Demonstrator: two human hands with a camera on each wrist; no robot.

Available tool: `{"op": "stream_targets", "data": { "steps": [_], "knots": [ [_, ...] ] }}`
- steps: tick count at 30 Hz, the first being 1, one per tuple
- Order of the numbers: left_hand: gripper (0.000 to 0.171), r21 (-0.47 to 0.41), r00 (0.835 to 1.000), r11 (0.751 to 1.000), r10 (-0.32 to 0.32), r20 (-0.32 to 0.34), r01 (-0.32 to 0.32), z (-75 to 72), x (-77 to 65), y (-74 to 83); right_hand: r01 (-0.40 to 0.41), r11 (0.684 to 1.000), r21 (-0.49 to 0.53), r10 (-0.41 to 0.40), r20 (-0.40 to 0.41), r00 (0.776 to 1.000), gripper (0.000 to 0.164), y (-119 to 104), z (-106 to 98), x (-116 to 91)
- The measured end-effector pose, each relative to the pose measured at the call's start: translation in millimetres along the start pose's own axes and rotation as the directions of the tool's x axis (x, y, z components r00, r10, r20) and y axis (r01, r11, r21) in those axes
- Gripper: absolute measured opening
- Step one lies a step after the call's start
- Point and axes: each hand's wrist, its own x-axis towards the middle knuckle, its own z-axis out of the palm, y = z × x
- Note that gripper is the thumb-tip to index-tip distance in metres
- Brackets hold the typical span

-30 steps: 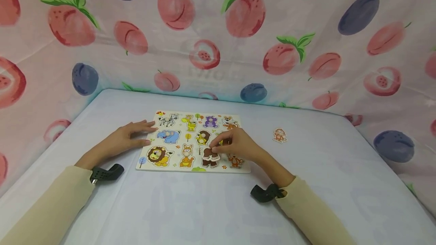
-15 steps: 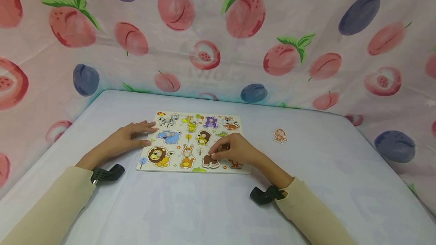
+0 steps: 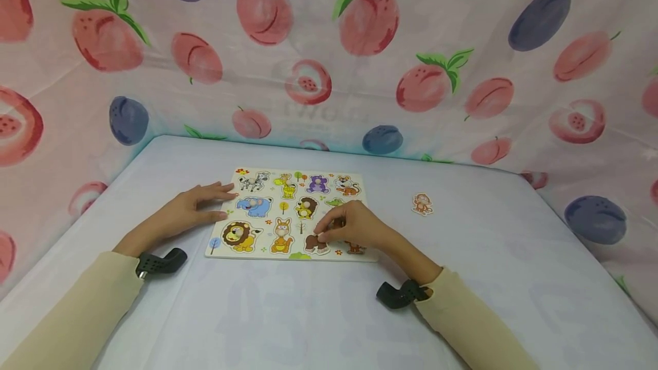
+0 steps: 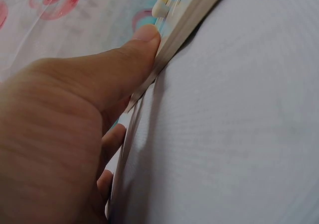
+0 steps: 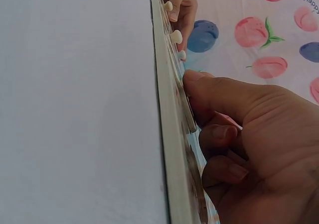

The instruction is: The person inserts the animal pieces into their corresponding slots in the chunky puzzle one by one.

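Observation:
A wooden animal knob puzzle board [image 3: 269, 253] lies flat on the table. My right hand [image 3: 360, 225] pinches a brown animal puzzle piece [image 3: 316, 244] by its top, over the board's front row, right of the kangaroo piece [image 3: 281, 237]. In the right wrist view the piece [image 5: 192, 118] sits right at the board's face, slightly tilted, with thumb and forefinger together at its knob. The fingers hide the piece's upper part. My left hand [image 3: 197, 204] rests at the board's left edge with fingers extended; in the left wrist view its thumb [image 4: 145, 37] lies on the edge.
A monkey puzzle piece [image 3: 422, 204] lies on the white table [image 3: 288, 318] right of the board. Other animals on the board include a lion [image 3: 239, 236], an elephant [image 3: 254, 206] and a zebra [image 3: 254, 181]. A fruit-print cloth [image 3: 339, 101] hangs behind the table.
The brown piece, earlier raised and overlapping its brown picture on the board, has come down onto that spot. My right hand lowered with it, then stayed nearly still. My left hand has not moved.

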Motion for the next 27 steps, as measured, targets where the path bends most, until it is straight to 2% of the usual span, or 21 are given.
{"op": "stream_targets", "data": {
  "steps": [27],
  "knots": [
    [0.055, 0.011, 1.0, 1.0, 0.006, -0.005, -0.006, 0.2, 0.3, -1.0, 0.028, 0.998, -0.05, -0.028, -0.005, 1.0, 0.007, 1.2, 1.4, 0.9]
  ]
}}
